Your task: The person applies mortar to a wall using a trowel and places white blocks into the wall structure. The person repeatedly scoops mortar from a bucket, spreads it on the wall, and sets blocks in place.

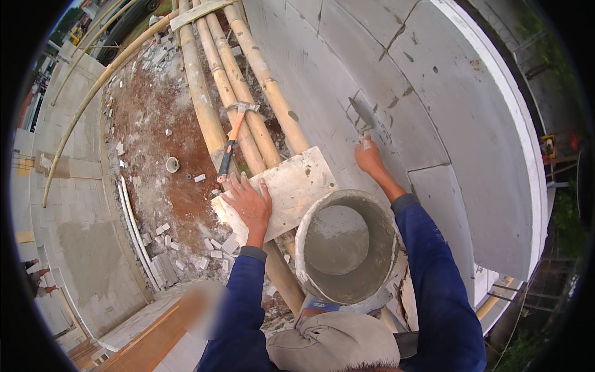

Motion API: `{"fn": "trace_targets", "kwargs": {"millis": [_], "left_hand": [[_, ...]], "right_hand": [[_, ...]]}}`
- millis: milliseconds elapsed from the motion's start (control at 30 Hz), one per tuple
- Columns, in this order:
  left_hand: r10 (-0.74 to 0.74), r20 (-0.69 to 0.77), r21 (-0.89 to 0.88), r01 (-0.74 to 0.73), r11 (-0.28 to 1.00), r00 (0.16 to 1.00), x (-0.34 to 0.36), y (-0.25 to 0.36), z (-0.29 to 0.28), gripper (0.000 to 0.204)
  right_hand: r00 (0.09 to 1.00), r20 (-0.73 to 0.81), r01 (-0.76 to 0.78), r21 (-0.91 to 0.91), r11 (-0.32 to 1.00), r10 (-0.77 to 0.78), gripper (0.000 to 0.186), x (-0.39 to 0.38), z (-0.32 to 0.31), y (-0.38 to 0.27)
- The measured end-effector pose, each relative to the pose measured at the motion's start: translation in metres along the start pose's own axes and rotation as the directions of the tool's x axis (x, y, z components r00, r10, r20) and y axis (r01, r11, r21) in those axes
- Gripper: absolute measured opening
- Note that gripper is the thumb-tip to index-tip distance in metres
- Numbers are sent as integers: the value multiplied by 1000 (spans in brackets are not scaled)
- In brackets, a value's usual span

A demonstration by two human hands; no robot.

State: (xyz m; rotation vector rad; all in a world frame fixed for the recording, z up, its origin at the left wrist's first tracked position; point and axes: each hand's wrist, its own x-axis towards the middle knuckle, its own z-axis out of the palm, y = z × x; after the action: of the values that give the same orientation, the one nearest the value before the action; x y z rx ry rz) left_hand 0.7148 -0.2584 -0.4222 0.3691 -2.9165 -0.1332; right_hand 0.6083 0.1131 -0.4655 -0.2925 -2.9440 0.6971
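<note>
My left hand (251,203) lies flat, fingers spread, on a pale wooden board (304,186) resting across bamboo poles. In my right hand (370,159) is the handle of a small trowel (362,127), held against the grey block wall (427,80); its blade is hard to make out against the wet grey surface. Close in front of me, between my forearms, stands a bucket (383,254) with grey mortar (338,239) in it. A claw hammer (234,136) with an orange and black handle rests on the poles just beyond my left fingertips.
Several bamboo poles (198,80) run away from me along the wall, high above a reddish dirt floor (167,118) strewn with block rubble. A small pail (172,164) stands down there. On the left rises another block wall (93,248), with a curved bamboo pole (80,118) before it.
</note>
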Motion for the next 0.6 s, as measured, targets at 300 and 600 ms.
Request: {"fn": "trace_targets", "kwargs": {"millis": [300, 600], "left_hand": [[-8, -8, -16, 8, 1000, 1000, -2, 0, 1, 62], [28, -6, -65, -29, 997, 1000, 4, 6, 1, 62]], "right_hand": [[847, 375, -477, 220, 851, 378, 36, -16, -54, -27], [992, 47, -128, 415, 901, 120, 36, 115, -83, -114]]}}
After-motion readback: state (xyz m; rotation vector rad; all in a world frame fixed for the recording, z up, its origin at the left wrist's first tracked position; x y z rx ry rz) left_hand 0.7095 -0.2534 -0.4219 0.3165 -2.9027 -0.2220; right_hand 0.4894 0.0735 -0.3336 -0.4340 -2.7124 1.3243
